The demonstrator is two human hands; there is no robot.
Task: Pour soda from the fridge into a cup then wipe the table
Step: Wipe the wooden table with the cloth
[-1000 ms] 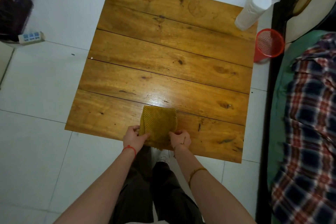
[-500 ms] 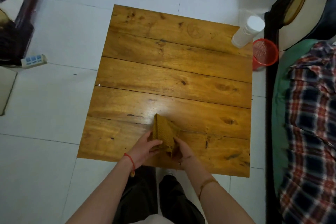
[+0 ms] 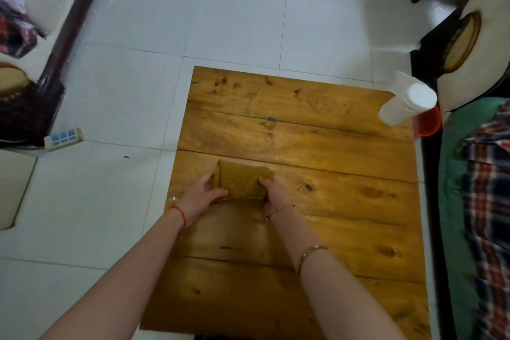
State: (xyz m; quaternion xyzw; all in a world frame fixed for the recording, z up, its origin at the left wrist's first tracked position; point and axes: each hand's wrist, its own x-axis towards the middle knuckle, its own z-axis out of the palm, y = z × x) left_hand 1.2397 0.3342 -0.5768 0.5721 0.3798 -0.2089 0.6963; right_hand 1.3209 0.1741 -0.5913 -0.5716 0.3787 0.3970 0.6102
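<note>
Folded cloth (image 3: 242, 183) between both hands' fingers (image 3: 207, 180)

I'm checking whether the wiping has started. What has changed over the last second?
The cloth, first at the table's near edge, was lifted and refolded, and now lies farther in, toward the left side. The left hand and right hand kept hold of its ends. The white cup stays at the far right corner.

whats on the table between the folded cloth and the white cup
Nothing. In the head view, only bare wooden table stretches from the cloth, held by both hands, to the white cup at the far right corner.
</note>
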